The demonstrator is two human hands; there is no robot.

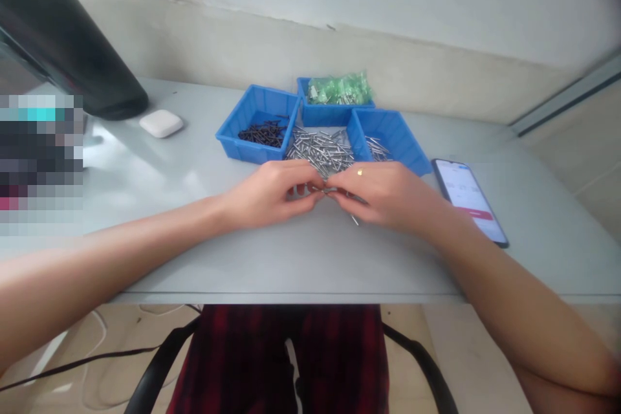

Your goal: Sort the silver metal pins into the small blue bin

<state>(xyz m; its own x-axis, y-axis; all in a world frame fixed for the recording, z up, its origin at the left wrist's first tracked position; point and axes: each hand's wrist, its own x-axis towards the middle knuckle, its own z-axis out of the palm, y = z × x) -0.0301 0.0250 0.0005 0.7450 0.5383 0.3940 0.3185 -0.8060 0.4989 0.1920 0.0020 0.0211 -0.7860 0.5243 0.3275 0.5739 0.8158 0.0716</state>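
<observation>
Blue bins [259, 118] hold dark screws [264, 134], silvery pins [378, 149] and green packets [339, 89]; both hands [295, 191] pinch something small.

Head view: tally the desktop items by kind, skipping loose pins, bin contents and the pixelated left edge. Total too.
Blue bins: 3
Phone: 1
White case: 1
Black cylindrical object: 1
Total: 6
</observation>
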